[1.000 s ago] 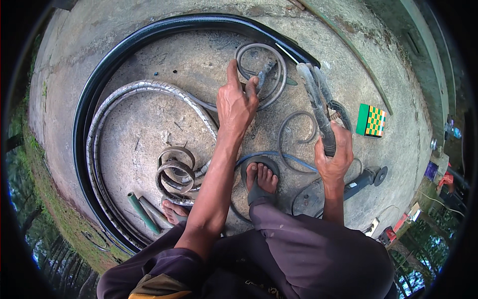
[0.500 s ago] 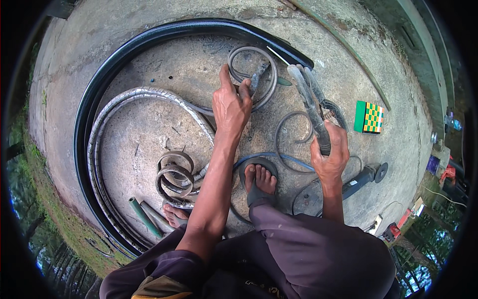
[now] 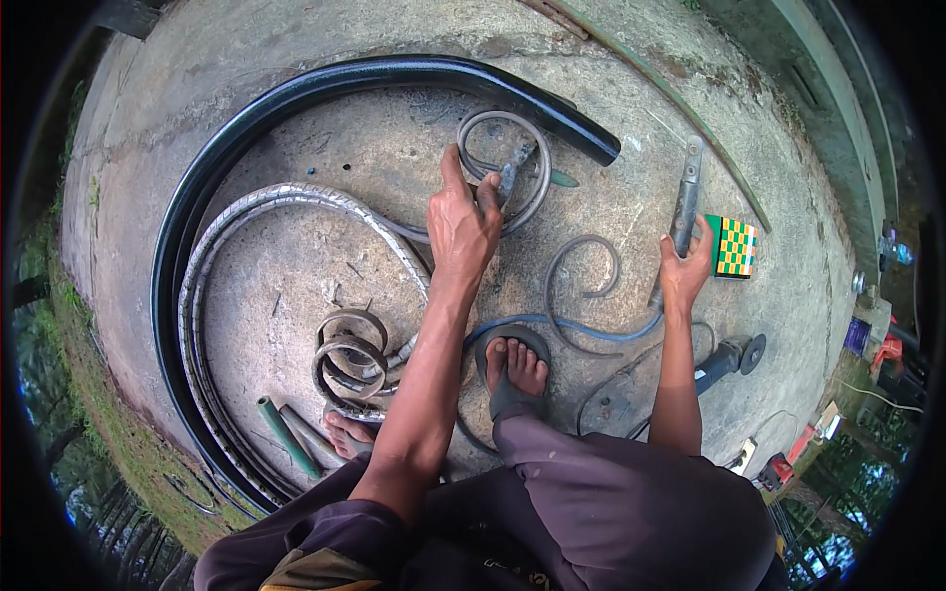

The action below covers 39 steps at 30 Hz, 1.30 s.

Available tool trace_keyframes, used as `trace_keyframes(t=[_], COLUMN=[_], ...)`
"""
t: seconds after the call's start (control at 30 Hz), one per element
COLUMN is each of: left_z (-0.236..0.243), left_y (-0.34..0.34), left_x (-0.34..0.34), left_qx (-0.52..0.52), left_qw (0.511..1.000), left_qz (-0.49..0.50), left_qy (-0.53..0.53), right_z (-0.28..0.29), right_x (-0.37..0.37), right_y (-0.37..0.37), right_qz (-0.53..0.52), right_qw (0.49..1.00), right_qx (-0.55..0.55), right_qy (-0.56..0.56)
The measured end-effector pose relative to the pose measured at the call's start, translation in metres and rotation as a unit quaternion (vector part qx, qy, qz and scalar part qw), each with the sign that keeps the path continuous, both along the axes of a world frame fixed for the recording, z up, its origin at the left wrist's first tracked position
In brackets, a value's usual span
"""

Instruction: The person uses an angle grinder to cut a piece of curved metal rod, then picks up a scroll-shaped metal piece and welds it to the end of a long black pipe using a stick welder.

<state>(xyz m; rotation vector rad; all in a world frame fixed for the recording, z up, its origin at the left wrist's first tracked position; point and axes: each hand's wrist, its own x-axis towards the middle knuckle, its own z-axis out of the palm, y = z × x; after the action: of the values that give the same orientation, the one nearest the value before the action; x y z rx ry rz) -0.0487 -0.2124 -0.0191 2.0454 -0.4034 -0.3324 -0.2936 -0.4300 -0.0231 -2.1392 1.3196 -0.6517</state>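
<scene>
In the middle, my left hand (image 3: 463, 222) is closed over the lower left of a grey metal coil (image 3: 544, 187), index finger along its edge. Its other fingers are hidden under the palm. Beside the thumb, within the coil, lies a worn, dark flat metal piece (image 3: 510, 177); whether my hand touches it I cannot tell. My right hand (image 3: 685, 261) grips a dark welding electrode holder (image 3: 689, 197), its jaw end pointing away from me. A blue cable (image 3: 532, 318) runs up to the holder's rear end. I cannot make out any rod in its jaws.
A black curved tube (image 3: 394, 71) arcs across the far left, around silver ribbed hose (image 3: 258, 195). Rusty rings (image 3: 350, 345) lie near my feet. At the right are a green-yellow checkered box (image 3: 735, 246) and an angle grinder (image 3: 724, 362). A long pole (image 3: 680, 103) lies behind them.
My right hand has moved right and turned the electrode holder, which now shows edge-on beside the checkered box. The white rod seen at its jaws is no longer visible there. My left hand has stayed in place.
</scene>
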Motion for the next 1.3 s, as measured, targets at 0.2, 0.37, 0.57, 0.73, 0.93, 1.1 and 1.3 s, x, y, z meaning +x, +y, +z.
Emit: trace_keyframes(t=[0.2, 0.37, 0.57, 0.73, 0.93, 1.1, 1.3], left_z=[0.002, 0.003, 0.007, 0.004, 0.006, 0.005, 0.005], left_y=[0.003, 0.001, 0.0, 0.004, -0.002, 0.001, 0.0], left_x=[0.001, 0.0, 0.001, 0.002, 0.001, 0.004, 0.003], left_qx=[0.0, 0.003, 0.044, 0.044, 0.022, 0.008, 0.016], left_qw=[1.0, 1.0, 0.999, 0.999, 1.0, 1.0, 1.0], left_qz=[0.0, 0.0, -0.011, -0.003, -0.01, -0.007, -0.012], left_qy=[0.011, 0.003, -0.009, 0.011, 0.004, 0.005, -0.004], right_z=[0.02, 0.056, 0.048, 0.035, 0.02, 0.036, 0.032], right_x=[0.027, 0.053, 0.072, 0.157, 0.192, 0.2, 0.202], right_y=[-0.007, -0.017, -0.021, -0.013, -0.022, -0.017, -0.016], right_qz=[-0.028, -0.024, 0.088, 0.345, 0.422, 0.414, 0.408], right_qw=[0.964, 0.9, 0.945, 0.918, 0.886, 0.892, 0.896], right_qx=[-0.065, -0.088, -0.162, -0.113, -0.066, 0.01, -0.013], right_qy=[0.256, 0.427, 0.271, 0.161, 0.178, 0.181, 0.176])
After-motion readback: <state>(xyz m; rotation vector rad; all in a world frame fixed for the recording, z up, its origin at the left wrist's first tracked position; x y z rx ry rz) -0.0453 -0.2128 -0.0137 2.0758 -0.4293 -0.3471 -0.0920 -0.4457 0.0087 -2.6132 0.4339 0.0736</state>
